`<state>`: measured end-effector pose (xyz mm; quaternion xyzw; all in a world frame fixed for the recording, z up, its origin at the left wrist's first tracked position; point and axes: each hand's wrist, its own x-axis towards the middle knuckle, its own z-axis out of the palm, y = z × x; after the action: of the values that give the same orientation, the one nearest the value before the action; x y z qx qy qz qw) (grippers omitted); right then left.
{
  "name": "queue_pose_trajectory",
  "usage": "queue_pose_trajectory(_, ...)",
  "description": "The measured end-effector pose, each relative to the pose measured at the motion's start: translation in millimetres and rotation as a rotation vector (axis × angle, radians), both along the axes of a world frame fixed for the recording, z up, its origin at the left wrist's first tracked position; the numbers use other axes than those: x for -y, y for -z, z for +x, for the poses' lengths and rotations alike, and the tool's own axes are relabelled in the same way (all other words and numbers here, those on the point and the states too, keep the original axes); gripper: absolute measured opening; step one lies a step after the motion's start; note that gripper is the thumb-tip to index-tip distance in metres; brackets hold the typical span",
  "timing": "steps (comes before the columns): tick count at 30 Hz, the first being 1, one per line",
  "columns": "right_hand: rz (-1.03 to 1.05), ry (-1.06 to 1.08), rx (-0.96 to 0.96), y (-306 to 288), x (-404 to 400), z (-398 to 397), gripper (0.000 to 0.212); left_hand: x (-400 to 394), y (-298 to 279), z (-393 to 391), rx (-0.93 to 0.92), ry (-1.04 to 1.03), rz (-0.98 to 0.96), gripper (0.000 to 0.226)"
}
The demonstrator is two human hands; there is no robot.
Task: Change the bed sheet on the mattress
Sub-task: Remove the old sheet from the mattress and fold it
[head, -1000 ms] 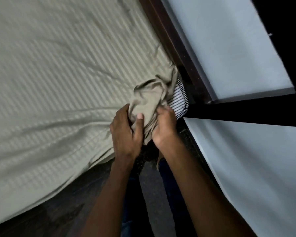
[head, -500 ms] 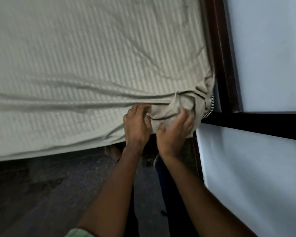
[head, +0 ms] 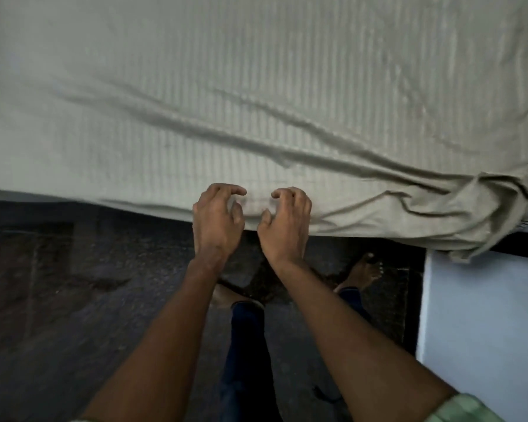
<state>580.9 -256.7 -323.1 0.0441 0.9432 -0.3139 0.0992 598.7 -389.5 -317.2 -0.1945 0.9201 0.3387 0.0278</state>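
A beige striped bed sheet (head: 256, 102) covers the mattress across the upper part of the view, with long creases running toward a bunched corner (head: 485, 208) at the right. My left hand (head: 217, 220) and my right hand (head: 287, 223) hover side by side over the sheet's near edge. Their fingers are loosely curled and hold nothing. The sheet hangs over the mattress side below my hands.
Dark stone floor (head: 73, 284) lies in front of the bed, with my legs and bare feet (head: 360, 275) on it. A pale blue wall (head: 485, 315) stands at the right, beside a dark bed frame rail (head: 525, 242).
Both hands have let go of the bunched sheet corner and moved left along the near edge. The corner now lies draped over the mattress corner at the right.
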Motion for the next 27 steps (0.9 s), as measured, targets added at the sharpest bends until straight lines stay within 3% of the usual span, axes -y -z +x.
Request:
queue_pose_trajectory(6,0.003,-0.085,0.074,-4,135,28,0.03,133,-18,49,0.064,-0.135,0.023,0.027)
queue_pose_trajectory(13,-0.007,-0.065,0.11,1,244,33,0.034,242,-25,50,0.05,-0.122,-0.036,0.025)
queue_pose_trajectory(18,0.033,-0.074,0.1,15,300,11,0.036,293,-6,16,0.138,0.048,-0.151,0.027)
queue_pose_trajectory(27,0.242,-0.088,0.095,39,402,-44,0.037,406,30,-75,0.254,0.432,-0.412,0.057)
